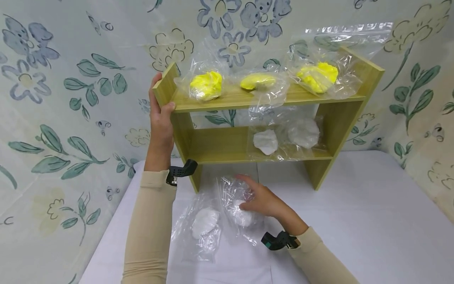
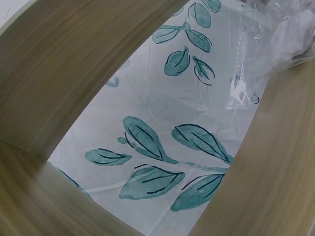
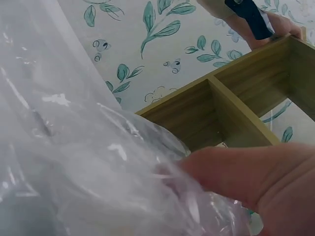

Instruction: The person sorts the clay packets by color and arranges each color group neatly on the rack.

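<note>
My left hand (image 1: 162, 128) grips the left side panel of a small wooden shelf (image 1: 227, 103), thumb at the front edge and fingers round the outside. In the head view my right hand (image 1: 264, 199) holds a clear plastic bag (image 1: 242, 213) with a white lump inside, at the table just in front of the shelf. The right wrist view shows the thumb (image 3: 231, 169) pressed against the crinkled plastic; the other fingers are mostly hidden. Left of it, a second clear bag with a white lump (image 1: 205, 223) lies on the table.
Bagged yellow lumps (image 1: 206, 85), three in all, sit on the upper board. Two bagged white lumps (image 1: 303, 133) rest on the right half of the lower board. A white cloth covers the table (image 1: 372, 221); floral fabric (image 1: 88, 130) hangs behind.
</note>
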A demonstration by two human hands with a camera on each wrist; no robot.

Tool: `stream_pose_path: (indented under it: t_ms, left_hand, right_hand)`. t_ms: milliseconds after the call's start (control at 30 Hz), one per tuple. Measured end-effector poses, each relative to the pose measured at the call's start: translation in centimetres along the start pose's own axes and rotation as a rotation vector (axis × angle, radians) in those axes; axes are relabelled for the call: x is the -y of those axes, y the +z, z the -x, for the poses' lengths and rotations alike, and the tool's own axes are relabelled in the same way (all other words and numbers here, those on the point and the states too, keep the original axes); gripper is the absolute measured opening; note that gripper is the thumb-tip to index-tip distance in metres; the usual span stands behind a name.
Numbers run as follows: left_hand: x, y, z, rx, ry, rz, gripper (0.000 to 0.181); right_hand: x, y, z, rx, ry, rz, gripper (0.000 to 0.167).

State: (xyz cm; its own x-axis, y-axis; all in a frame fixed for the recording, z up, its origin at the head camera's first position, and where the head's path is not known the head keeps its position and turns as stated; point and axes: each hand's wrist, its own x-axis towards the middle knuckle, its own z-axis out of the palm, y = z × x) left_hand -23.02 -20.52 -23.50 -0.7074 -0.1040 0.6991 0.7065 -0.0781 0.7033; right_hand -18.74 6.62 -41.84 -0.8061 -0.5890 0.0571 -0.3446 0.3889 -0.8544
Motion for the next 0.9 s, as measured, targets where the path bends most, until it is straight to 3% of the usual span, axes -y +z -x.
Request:
stream_pose_path:
  t_ms: [167, 367, 667, 900]
  left_hand:
    - [-0.7, 0.4, 0.1, -0.002, 0.003, -0.008, 0.068]
    - [-0.8, 0.4, 0.4, -0.006, -0.024, -0.008, 0.068]
    - [0.4, -0.3, -0.3, -0.013, -0.027, 0.008, 0.069]
    - [1.3, -0.7, -0.7, 0.0, -0.013, 0.047, 0.071]
  right_hand:
    - [0.7, -1.1, 0.1, -0.052, -0.006, -0.101, 0.085]
    - [1.4, -0.4, 0.4, -0.108, 0.031, -0.218, 0.084]
    - [3.7, 1.0, 2.9, 0.076, -0.003, -0.277, 0.083]
    - [7.4, -2.3, 3.9, 0.043, -0.125, -0.206, 0.071]
